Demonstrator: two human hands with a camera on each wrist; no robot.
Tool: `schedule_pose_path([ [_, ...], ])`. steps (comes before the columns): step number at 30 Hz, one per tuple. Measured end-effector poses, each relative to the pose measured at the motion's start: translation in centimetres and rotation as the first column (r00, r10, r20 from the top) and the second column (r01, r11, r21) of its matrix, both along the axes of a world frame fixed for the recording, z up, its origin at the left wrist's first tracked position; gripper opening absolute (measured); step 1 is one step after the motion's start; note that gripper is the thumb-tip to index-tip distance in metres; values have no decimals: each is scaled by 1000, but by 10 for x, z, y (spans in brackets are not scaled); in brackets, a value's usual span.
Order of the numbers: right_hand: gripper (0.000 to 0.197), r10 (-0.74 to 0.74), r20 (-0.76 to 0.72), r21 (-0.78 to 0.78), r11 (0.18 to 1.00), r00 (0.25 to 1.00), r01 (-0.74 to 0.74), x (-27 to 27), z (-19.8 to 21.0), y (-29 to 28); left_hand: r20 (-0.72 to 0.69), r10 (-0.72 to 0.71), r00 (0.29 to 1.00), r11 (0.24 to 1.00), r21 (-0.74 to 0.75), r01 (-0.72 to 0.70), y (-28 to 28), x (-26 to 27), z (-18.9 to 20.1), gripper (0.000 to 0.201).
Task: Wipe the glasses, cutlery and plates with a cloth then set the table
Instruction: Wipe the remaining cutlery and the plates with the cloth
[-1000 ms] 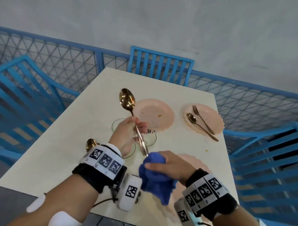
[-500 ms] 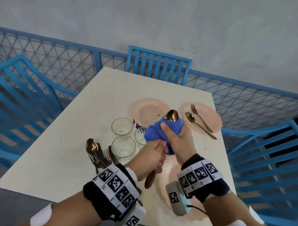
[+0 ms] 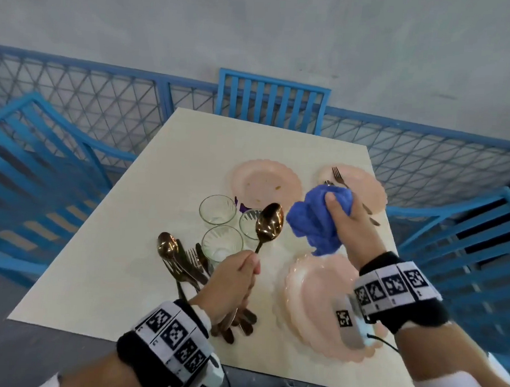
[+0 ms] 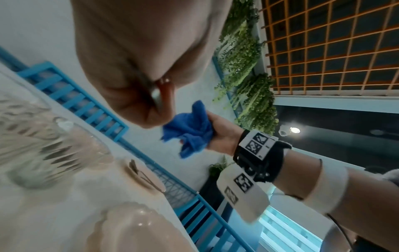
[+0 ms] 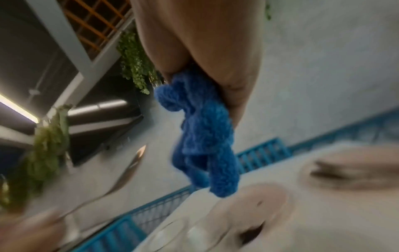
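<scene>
My left hand grips the spoon by the lower end of its handle, fingers curled round it, thumb on top; the bowl sticks up and away from my fist, tilted a bit right, over the near glasses. In the left wrist view only the handle shows, coming out between my curled fingers. My right hand clutches the blue cloth, bunched in the palm with the thumb pressed across the top; a loose tail of it hangs down below the fist. Cloth and spoon are apart, cloth just right of the spoon bowl, not touching. Right wrist view is blurred but shows the cloth hanging out of my closed fingers. Below the cloth, near right on the tabletop, a stack of pink plates. Far centre, one pink plate with specks; far right, another pink plate carrying a fork, partly hidden by my right hand. Three glasses clustered mid-table, upright. Left of my left hand, a pile of gold cutlery lying on the tabletop, part of it under my wrist. Blue chairs around the table.
</scene>
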State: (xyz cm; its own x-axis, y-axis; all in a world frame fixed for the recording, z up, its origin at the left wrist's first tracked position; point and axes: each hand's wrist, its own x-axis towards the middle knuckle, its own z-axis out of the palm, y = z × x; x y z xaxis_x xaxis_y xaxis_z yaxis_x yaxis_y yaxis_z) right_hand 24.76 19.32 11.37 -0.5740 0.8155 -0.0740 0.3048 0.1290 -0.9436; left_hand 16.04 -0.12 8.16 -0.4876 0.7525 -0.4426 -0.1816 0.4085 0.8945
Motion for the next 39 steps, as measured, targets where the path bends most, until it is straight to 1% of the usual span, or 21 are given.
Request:
schedule_pose_path([
  [1, 36, 30, -53, -153, 988, 998, -37, -4, -11, -19, -22, -2, 1000, 1000, 23, 3, 7, 1, 0, 31],
  [3, 37, 65, -116, -304, 948, 991, -98, -12, -34, -50, -39, 8, 999, 998, 55, -5, 22, 8, -4, 33],
  [4, 32, 62, -127, -337, 936, 990, -102, -15, -38, -59, -26, 10, 1000, 998, 67, -9, 27, 12, -4, 33],
  [6, 34, -63, -166, -381, 924, 984, -5, -18, -39, -61, 0, -41, 999, 996, 85, 41, 33, 20, -6, 28],
  [8, 48, -150, -270, -402, 915, 951, 30, -17, -34, -49, 25, -160, 987, 985, 68, 158, 28, 25, -11, 23],
  [10, 64, -138, -339, -397, 918, 930, -8, -14, -28, -36, 121, -203, 972, 978, 66, 196, 21, 27, -16, 24],
  [12, 57, -45, -347, -383, 919, 937, -98, -11, -25, -36, 164, -127, 978, 986, 125, 107, 19, 26, -16, 28],
  [14, 39, 143, -269, -301, 927, 953, -224, -9, -29, -47, 182, -42, 982, 990, 142, 16, 22, 24, -12, 29],
  [16, 27, 274, -173, -207, 929, 946, -307, -6, -37, -54, 206, -88, 975, 993, 96, 70, 20, 20, -9, 26],
  [18, 22, 387, -94, -142, 906, 917, -398, 1, -37, -50, 130, -198, 971, 978, -43, 206, 12, 14, -11, 19],
  [19, 21, 456, -44, -113, 882, 889, -458, 4, -37, -45, 74, -176, 982, 978, -98, 183, 7, 9, -12, 19],
  [20, 21, 518, 3, -96, 851, 855, -516, 7, -38, -42, 27, -70, 997, 990, -122, 73, 3, 4, -14, 23],
  [22, 28, 627, 74, -102, 779, 776, -619, 10, -43, -41, 6, 200, 980, 979, -48, -200, -3, -2, -19, 26],
  [23, 31, 683, 107, -111, 731, 723, -673, 9, -46, -45, 48, 263, 963, 965, 1, -264, -3, -2, -21, 24],
  [26, 25, 794, 111, -204, 606, 597, -769, 7, -60, -61, 166, 279, 946, 956, 41, -289, -2, 12, -29, 20],
  [29, 20, 825, 91, -277, 558, 557, -782, 12, -72, -73, 279, 416, 866, 905, -30, -425, -7, 21, -43, 24],
  [32, 24, 850, 234, -265, 523, 472, -810, 22, -79, -65, 411, 560, 719, 809, -83, -583, -14, 19, -54, 21],
  [33, 25, 844, 250, -259, 531, 476, -807, 25, -78, -57, 443, 605, 662, 768, -103, -633, -17, 15, -57, 21],
  [35, 24, 823, 174, -238, 568, 541, -788, 34, -68, -41, 446, 685, 576, 697, -171, -697, -21, 2, -66, 20],
  [37, 35, 736, 54, -224, 667, 675, -710, 40, -62, -24, 374, 751, 545, 647, -250, -720, -20, -10, -72, 19],
  [39, 42, 542, -4, -249, 813, 840, -526, 43, -60, -10, 258, 776, 576, 631, -298, -716, -15, -17, -76, 21],
])
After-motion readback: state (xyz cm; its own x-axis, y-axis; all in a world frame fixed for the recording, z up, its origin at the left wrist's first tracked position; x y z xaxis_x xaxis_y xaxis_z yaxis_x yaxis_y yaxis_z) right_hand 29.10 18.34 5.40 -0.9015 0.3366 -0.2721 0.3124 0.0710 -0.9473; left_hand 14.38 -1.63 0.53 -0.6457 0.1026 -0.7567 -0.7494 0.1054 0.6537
